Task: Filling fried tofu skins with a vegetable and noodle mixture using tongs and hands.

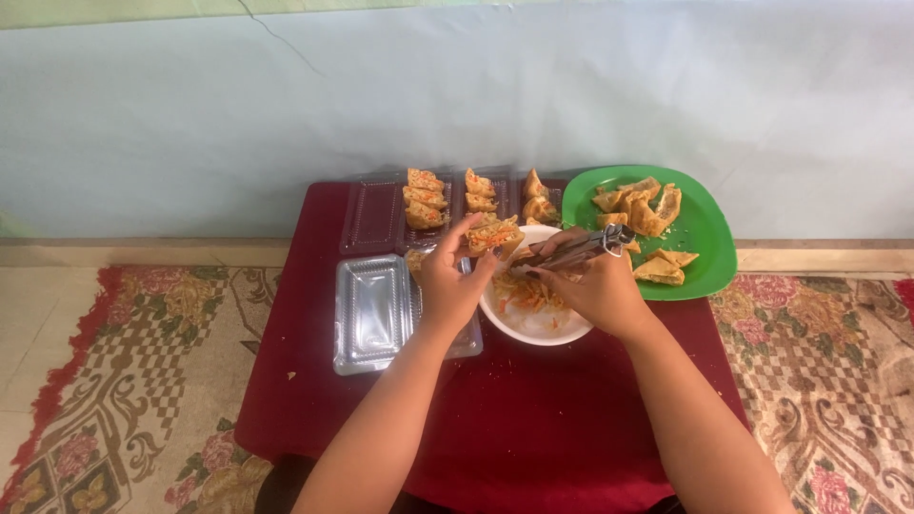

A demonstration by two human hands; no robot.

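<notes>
Tofu puff (494, 235), brown and stuffed with orange and white veggie strips, sits pinched between the thumb and fingers of the left hand (447, 281). It is held just above the far edge of the white bowl (562, 328). The bowl has more veggie strips (524, 293) inside it.

The right hand (595, 286) is curled tight around metal tongs (571, 251). The tongs lie flat over the bowl and their tips point at the stuffed puff. I cannot tell if the tips touch it.

Just right of the bowl is a green plate (709, 238) with plain fried tofu pieces (643, 209) on it. Just left of the bowl is a clear plastic box (371, 312), open with nothing in it. The left hand is partly over its edge.

Behind the hands are more clear trays (376, 214), and some of them hold stuffed puffs (425, 198) in rows.

All of this rests on a low table with a dark red cloth (533, 428). A flowery rug (124, 381) lies on the floor on both sides. A pale blue wall (457, 95) stands behind the table.
</notes>
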